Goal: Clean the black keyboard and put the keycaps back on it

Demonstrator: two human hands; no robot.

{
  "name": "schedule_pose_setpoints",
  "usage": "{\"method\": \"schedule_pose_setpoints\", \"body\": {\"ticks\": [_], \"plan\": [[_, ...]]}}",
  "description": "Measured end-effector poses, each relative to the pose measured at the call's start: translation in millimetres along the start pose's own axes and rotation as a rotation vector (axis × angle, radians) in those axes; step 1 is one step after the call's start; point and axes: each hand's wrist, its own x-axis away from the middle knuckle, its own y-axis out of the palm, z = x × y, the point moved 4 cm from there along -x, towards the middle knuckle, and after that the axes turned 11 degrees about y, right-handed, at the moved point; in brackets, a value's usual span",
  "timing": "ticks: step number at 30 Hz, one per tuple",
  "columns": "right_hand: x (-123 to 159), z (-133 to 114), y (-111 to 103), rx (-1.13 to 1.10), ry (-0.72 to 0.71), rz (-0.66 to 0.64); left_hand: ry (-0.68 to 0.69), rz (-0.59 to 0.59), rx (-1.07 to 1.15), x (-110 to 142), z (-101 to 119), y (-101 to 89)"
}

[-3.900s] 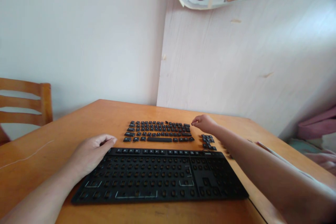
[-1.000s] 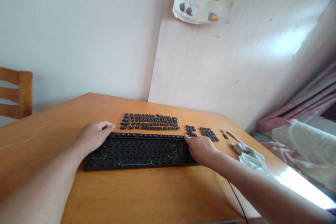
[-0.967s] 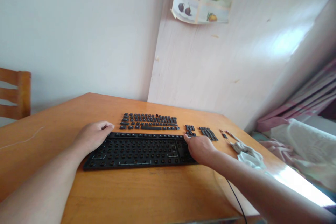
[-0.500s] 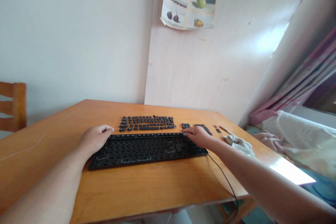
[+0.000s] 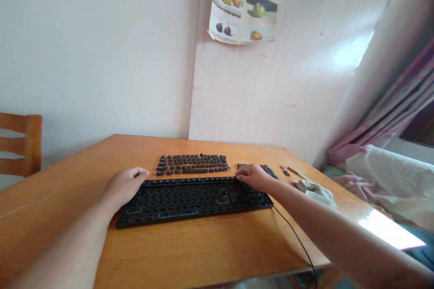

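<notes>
Fingers of the right hand [image 5: 254, 177] are bunched together at the far edge of the black keyboard [image 5: 185, 201], toward its right end; from the head camera I cannot tell whether anything is between them. Thumb and forefinger of the left hand [image 5: 124, 185] are close together at the keyboard's far left corner, and I cannot tell if they grip it. The keyboard lies on the wooden surface [image 5: 190, 250], capped along its far row but largely bare below, with loose keycaps [image 5: 195, 171] in rows just beyond it. I would judge it best to steady the keyboard with the left hand, press straight down with the right, and stay clear of the loose rows. Compared with about four seconds earlier, the right hand has moved from those rows' right end onto the keyboard; the left remains at its corner.
</notes>
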Motion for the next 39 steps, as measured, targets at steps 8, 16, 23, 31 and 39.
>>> {"method": "schedule_pose_setpoints", "body": {"ticks": [8, 16, 23, 31, 39], "plan": [[-4.6, 13.1, 5.9, -0.114, 0.037, -0.057, -0.019, 0.017, 0.013, 1.4, 3.0, -0.2], [0.4, 10.6, 6.5, -0.122, -0.004, -0.040, -0.029, 0.025, 0.028, 2.7, 5.0, -2.0], [0.5, 7.6, 2.9, -0.099, -0.024, -0.057, -0.026, 0.017, 0.024, 2.6, 1.7, 0.1], [1.0, 13.0, 7.4, -0.140, 0.030, -0.097, -0.033, 0.013, 0.034, 3.1, 3.8, 0.0], [-3.8, 17.1, 9.4, -0.208, 0.029, -0.174, -0.040, 0.004, 0.021, 3.2, 0.5, 0.3]]}}
